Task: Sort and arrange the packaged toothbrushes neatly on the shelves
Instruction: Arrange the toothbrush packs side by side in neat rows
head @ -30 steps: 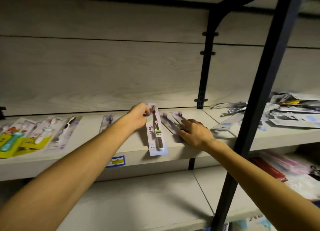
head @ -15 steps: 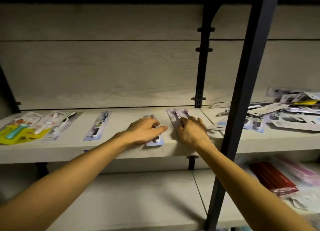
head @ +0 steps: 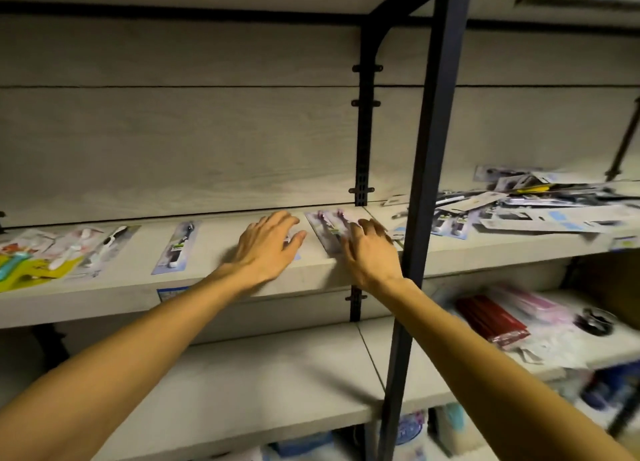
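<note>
While both hands lie mid-frame on the shelf [head: 207, 280], left hand [head: 268, 244] fingers spread flat over a pack, right hand [head: 370, 249] fingers straight on purple packs [head: 327, 230].

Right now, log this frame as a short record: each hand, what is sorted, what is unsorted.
left hand: fingers spread, flat over a pack lying on the shelf
right hand: fingers spread, resting on the purple toothbrush packs
sorted: single toothbrush pack lying apart; colourful packs at far left
unsorted: jumbled pile of packs on the right bay
</note>
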Tool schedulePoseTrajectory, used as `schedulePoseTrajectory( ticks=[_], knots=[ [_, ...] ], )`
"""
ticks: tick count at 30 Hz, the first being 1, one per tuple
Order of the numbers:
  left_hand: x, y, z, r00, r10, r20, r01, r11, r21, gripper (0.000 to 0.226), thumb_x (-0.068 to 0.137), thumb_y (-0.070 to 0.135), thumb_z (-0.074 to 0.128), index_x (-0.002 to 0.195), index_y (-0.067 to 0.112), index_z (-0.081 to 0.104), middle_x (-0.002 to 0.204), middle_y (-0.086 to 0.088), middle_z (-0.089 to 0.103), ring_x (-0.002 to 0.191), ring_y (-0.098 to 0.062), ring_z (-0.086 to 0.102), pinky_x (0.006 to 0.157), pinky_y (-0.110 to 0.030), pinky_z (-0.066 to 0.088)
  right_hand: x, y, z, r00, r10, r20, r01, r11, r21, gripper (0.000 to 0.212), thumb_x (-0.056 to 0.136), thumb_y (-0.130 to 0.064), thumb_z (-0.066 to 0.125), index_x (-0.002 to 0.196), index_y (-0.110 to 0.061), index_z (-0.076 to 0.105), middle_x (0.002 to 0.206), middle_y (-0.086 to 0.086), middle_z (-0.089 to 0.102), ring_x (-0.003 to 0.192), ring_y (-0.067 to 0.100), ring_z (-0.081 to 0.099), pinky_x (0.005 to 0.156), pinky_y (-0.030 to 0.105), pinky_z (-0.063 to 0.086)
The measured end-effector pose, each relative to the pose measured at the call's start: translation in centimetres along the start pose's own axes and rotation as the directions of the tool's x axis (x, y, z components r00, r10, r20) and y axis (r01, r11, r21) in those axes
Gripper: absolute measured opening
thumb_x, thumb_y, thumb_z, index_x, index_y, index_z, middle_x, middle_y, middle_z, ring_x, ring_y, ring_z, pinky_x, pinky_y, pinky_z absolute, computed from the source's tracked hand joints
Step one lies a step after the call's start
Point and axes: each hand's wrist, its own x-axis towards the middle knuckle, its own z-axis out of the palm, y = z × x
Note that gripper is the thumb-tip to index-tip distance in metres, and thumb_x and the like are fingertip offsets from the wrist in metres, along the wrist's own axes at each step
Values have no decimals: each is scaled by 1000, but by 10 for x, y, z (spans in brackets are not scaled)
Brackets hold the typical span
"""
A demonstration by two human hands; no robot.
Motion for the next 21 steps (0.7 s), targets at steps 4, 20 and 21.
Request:
schedulePoseTrajectory(
  ticks=[4, 20, 21],
  knots=[
    [-25, 18, 0, 991, 36, -131, -52, 992, -116, 35, 101, 35, 52, 130, 17, 59, 137, 0, 55, 116, -25, 56, 95, -38, 44, -58, 24, -7, 988, -145, -60, 139, 985, -105, 44, 104, -38, 35, 141, -17, 43, 139, 7, 51, 125, 25, 50, 102, 38, 46],
    [-34, 155, 35, 814, 564, -136, -580, 801, -148, 27, 89, 17, 63, 116, 16, 70, 119, 0, 68, 100, -20, 67, 81, -36, 56, -130, 150, -113, 984, -7, -178, -41, 964, -264, 29, 96, -22, 55, 123, -20, 65, 116, 0, 70, 105, 22, 63, 72, 38, 58],
    [-30, 169, 37, 803, 577, -148, -595, 789, -150, 25, 89, 17, 61, 113, 16, 70, 114, 1, 69, 94, -20, 68, 74, -37, 57, -128, 163, -118, 983, 17, -185, -67, 961, -269, 29, 96, -23, 54, 122, -21, 65, 116, 0, 70, 105, 22, 63, 72, 37, 58]
  ],
)
